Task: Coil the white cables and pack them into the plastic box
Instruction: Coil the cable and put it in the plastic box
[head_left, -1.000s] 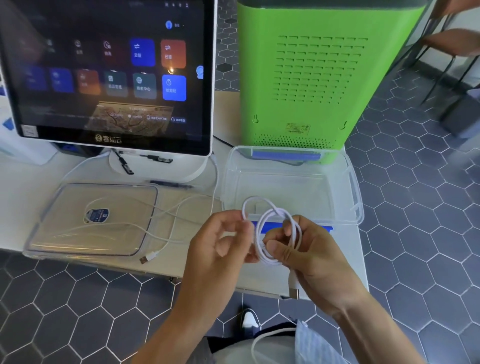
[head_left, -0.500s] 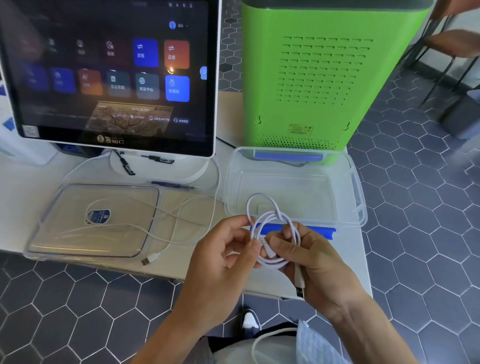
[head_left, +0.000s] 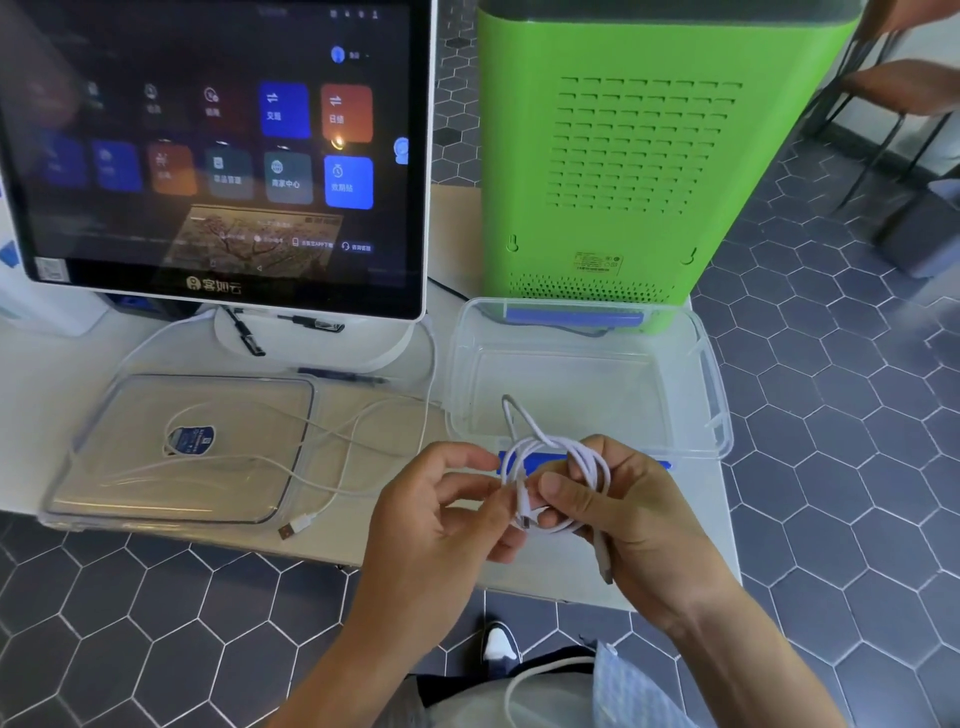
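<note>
The coiled white cable now sits lower and tighter than a second ago, just in front of the plastic box. The right hand grips the coil; the left hand pinches its loose end, fingers narrowed.

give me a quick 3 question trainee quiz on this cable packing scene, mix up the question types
1. True or false: the plastic box already holds a coiled cable.
2. Multiple choice: where is the loose white cable with the USB plug? A) inside the box B) trailing over the clear lid on the table C) on the floor
3. Short answer: which hand holds the coiled white cable?

Key
1. False; nothing lies in it.
2. B
3. Right hand grips the coil; left hand pinches its plug end beside it.
</note>
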